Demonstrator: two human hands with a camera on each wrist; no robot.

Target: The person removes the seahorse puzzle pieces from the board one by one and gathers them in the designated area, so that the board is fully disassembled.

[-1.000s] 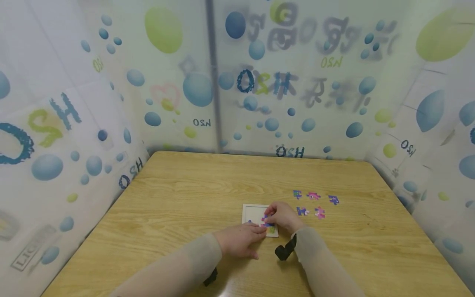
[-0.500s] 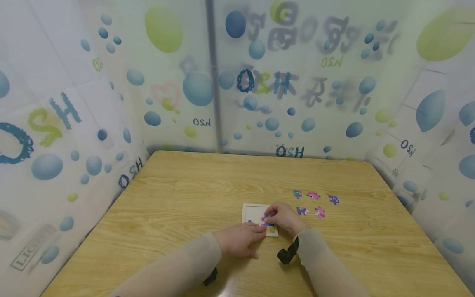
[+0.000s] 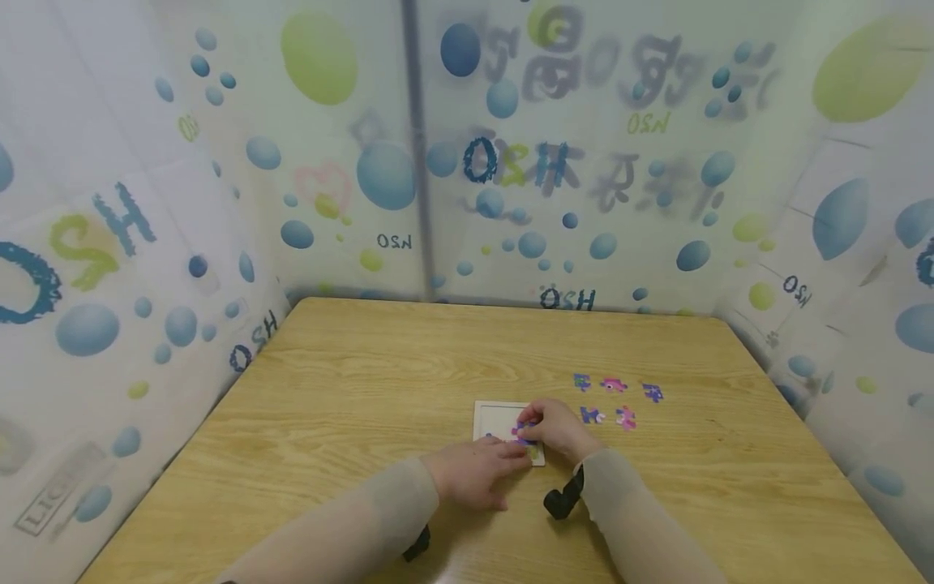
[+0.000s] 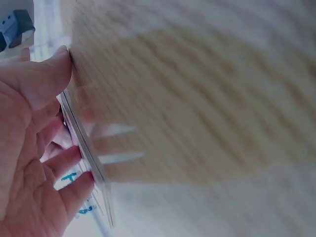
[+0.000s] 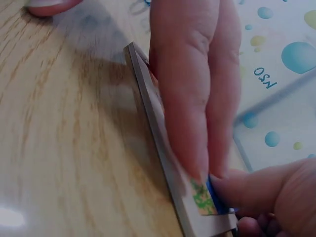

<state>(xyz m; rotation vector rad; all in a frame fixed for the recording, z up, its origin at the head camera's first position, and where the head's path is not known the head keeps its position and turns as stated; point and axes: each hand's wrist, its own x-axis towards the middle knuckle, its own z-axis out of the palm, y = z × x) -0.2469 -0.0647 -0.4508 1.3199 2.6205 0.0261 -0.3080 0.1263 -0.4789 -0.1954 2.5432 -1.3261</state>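
A small white puzzle tray (image 3: 477, 418) lies on the table, with jigsaw pieces along its near side. My left hand (image 3: 473, 474) reaches across that near side, fingers extended and pressing on the pieces; its thumb rests on the wood in front. At the tray's right side my right hand (image 3: 560, 428) pinches a purple-and-pink puzzle piece (image 3: 520, 432) between thumb and fingertips, low over the tray. In the right wrist view, a green-and-yellow puzzle piece (image 5: 201, 198) sits in the near corner, beside the left fingertips. The left fingers hide most of the near row.
Several loose puzzle pieces lie right of the tray, among them a pink one (image 3: 614, 385) and a purple one (image 3: 653, 392). The wooden table (image 3: 350, 373) meets patterned curtains (image 3: 350, 162) at the back and sides.
My left fingertips have slid slightly right along the tray's near side. The right hand stays at the same spot with the puzzle piece.
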